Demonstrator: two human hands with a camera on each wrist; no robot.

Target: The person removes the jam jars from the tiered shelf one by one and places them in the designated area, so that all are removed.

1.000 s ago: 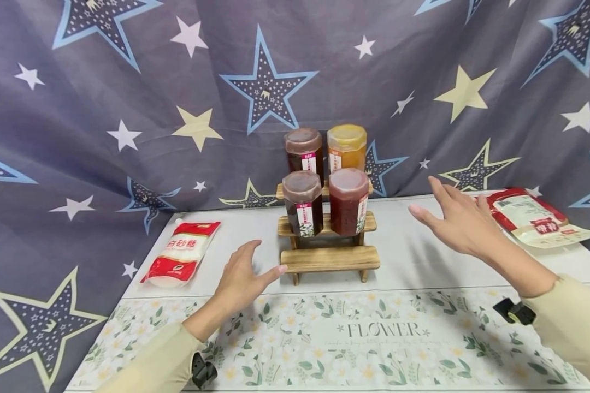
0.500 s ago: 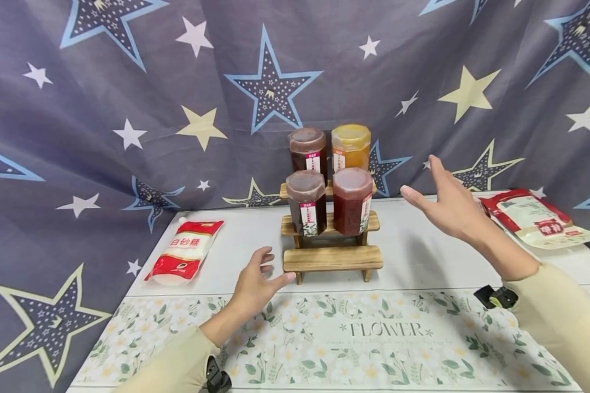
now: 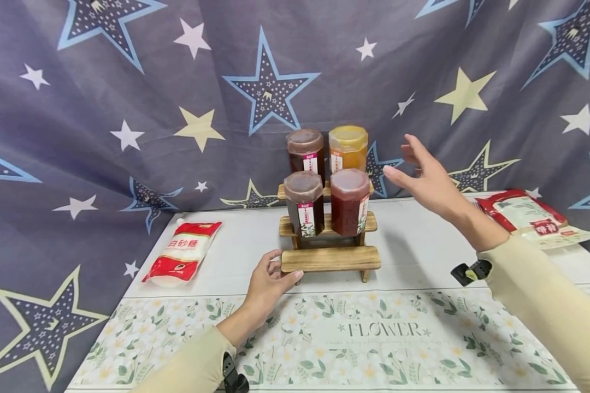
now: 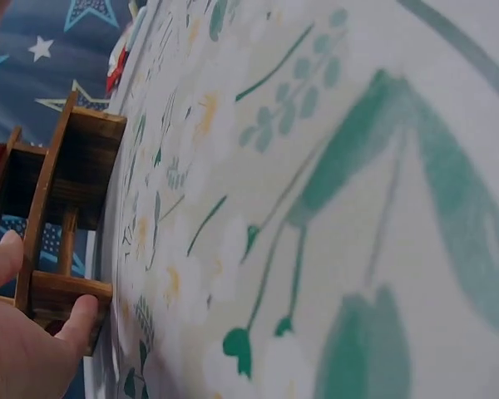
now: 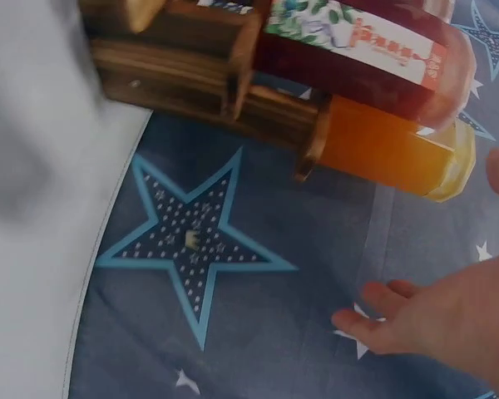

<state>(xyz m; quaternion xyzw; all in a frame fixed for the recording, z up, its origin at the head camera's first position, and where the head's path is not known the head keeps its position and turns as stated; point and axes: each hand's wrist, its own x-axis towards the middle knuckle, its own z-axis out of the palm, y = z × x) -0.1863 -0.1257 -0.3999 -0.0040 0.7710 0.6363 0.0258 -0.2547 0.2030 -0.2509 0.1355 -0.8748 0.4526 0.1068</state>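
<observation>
Orange jar (image 3: 347,148), 3 dark red jars (image 3: 349,201); grey star-print backdrop (image 3: 128,98); floral mat (image 3: 324,338).

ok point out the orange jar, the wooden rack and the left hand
orange jar (image 3: 347,148), head view, on its glass body
wooden rack (image 3: 330,258), head view, on the bottom step
left hand (image 3: 270,284), head view, on the back of the hand

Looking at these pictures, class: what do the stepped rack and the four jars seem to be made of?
Stepped rack: wood, brown and matt, with visible grain and dark scorched-looking streaks. Four jars: clear, glossy walls showing the fillings; glass or plastic, hard to tell. Printed labels, probably paper.
</observation>
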